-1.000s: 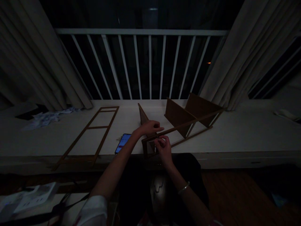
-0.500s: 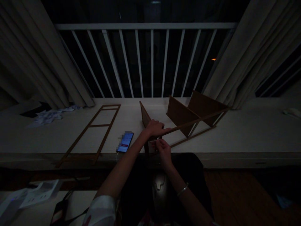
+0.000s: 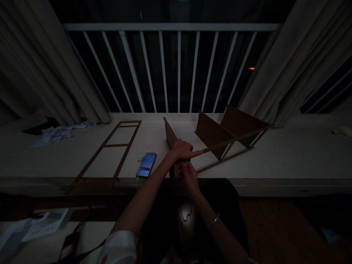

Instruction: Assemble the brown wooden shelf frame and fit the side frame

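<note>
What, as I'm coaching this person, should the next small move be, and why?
Perhaps press the left hand lightly to steady the brown wooden flat-panelled frame: that hand lies over its near end, with the right hand, fingertips together, close by.

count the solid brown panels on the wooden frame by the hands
3: one panel just beyond the left hand, a middle panel right of it, and a far-right panel near the curtain. The hands may hide others.
</note>
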Available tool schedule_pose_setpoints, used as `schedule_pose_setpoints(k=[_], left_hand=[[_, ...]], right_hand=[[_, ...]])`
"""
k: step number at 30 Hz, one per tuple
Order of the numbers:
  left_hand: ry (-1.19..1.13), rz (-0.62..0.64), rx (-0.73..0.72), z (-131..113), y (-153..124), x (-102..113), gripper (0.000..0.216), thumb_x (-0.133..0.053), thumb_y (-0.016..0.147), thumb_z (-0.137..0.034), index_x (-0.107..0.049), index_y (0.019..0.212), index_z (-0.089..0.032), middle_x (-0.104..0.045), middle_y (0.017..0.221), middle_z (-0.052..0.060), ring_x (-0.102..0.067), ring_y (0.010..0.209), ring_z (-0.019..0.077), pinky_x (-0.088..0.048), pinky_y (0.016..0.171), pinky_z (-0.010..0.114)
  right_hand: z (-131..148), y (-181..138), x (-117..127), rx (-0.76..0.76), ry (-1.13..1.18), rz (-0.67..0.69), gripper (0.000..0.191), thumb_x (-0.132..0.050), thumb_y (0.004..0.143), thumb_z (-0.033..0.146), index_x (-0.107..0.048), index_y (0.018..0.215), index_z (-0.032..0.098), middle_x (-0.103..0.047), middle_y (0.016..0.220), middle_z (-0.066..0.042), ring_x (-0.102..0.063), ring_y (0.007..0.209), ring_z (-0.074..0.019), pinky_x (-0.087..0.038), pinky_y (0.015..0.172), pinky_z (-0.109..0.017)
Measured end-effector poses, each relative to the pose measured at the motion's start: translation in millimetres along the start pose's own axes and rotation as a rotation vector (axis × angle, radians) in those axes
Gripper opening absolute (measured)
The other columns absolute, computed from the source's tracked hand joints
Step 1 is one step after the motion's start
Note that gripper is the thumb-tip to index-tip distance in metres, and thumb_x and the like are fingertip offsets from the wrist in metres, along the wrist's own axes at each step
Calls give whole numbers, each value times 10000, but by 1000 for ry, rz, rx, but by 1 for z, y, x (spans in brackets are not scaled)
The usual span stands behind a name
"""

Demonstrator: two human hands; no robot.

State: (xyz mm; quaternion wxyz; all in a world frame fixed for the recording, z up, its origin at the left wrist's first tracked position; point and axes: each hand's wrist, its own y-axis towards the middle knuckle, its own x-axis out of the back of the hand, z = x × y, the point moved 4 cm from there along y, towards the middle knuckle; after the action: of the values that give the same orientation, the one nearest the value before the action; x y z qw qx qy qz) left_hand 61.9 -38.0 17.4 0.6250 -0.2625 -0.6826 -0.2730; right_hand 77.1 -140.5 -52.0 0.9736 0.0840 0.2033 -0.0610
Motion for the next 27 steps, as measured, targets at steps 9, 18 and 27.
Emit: schedule_pose_setpoints(k=[9,18,27], left_hand=[[-49,9,20,1,-1,0,626,-229,778,-616,-651,651,-172,-654,707,96,-573,807,212,-269,863,380],[-62,-20,45,2,1,-4,593,-225,811,-552,-663,749,-156,-661,785,104,-569,866,228,-250,891,408],[-16,-21,43,-1,-2,1,624,-179,825,-531,-657,812,-129,-650,874,142,-558,892,252,-270,855,417]], right_hand=[[-22,9,24,-27,-133,-43,347,-479,737,525,-513,718,180,-538,623,20,-433,465,-59,-372,468,-191],[-19,5,43,-57,-136,-236,309,-573,671,469,-507,745,177,-472,546,58,-364,436,-47,-285,412,-165],[-13,7,51,-172,-129,-188,337,-614,625,471,-528,739,166,-535,548,34,-408,415,-50,-299,394,-172]])
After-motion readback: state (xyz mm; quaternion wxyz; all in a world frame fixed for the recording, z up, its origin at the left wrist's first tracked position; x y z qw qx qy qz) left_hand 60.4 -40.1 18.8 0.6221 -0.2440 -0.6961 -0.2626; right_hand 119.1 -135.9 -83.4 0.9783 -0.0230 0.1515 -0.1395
